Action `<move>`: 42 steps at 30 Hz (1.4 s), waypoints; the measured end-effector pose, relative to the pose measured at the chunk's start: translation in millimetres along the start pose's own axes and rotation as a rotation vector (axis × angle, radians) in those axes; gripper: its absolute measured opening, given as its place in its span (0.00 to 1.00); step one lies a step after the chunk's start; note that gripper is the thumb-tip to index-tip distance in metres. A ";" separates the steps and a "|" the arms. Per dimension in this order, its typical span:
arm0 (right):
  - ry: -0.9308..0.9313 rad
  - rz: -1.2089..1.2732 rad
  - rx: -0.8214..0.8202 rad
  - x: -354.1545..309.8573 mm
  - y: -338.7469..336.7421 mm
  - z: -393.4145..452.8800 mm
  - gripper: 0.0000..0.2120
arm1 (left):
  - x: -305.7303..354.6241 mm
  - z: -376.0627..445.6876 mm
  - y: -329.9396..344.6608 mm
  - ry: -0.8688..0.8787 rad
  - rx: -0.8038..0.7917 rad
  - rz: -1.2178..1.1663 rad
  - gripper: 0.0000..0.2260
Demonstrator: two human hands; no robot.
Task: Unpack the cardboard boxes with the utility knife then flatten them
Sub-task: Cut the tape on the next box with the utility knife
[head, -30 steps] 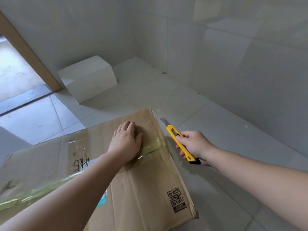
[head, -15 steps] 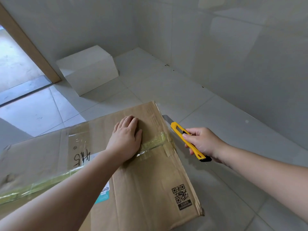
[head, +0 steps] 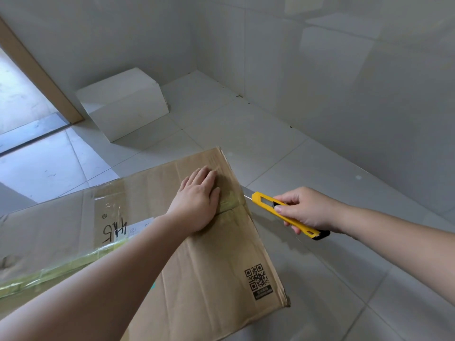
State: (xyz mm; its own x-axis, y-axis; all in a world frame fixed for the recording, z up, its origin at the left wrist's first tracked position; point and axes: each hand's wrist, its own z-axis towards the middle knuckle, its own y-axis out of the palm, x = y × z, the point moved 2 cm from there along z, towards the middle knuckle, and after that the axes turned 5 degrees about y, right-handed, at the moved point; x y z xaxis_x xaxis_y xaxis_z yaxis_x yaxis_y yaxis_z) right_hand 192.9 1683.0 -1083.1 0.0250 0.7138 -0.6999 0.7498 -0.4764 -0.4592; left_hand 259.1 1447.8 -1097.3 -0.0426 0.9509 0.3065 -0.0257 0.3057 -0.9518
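**Knife blade right at the taped edge of the box**

The box is laid on the tiled floor, top face up, filling the lower left of the view. A strip of clear tape is run across that top along the seam, out to the right edge. A handwritten number and a QR code are seen on the cardboard too.

The box is pressed down by the left hand, laid flat with fingers straight and together, partly over the tape near the right edge.

The knife, yellow with a black end, is gripped by the right hand, fingers curled round the handle and thumb on the slider. The blade is out, and its tip is at the box's right edge, just where the tape ends. Whether it's actually in the tape can't be told.

Further back, a white box is set on the floor by the wall, next to a wooden door frame.
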 end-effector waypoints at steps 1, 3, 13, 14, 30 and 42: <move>-0.003 -0.004 -0.005 3.9 -2.5 -3.3 0.12 | -1.9 -3.4 3.2 -0.036 -0.009 0.022 0.22; 0.003 0.019 -0.007 8.8 -4.0 -7.6 0.11 | -5.2 -10.5 8.0 -0.108 -0.027 0.071 0.25; -0.034 0.010 -0.007 15.5 0.1 -8.3 0.12 | -8.7 -14.5 13.4 -0.145 -0.003 0.061 0.24; -0.033 -0.009 -0.005 15.6 -1.7 -8.3 0.12 | -8.4 -14.3 11.7 -0.119 0.003 0.060 0.24; -0.015 0.068 0.073 26.0 12.3 -16.1 0.10 | 23.9 54.4 -0.3 0.281 -0.185 -0.044 0.11; 0.028 0.162 0.031 23.6 23.6 -33.2 0.12 | 23.2 56.6 0.3 0.268 -0.185 -0.074 0.12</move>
State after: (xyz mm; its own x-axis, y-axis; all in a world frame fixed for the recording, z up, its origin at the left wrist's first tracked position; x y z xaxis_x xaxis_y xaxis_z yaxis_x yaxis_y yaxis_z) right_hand 233.2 1705.7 -1092.3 0.1626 0.6402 -0.7508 0.7134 -0.6020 -0.3588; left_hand 201.5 1467.2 -1089.8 0.2170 0.8971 0.3848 0.1638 0.3551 -0.9204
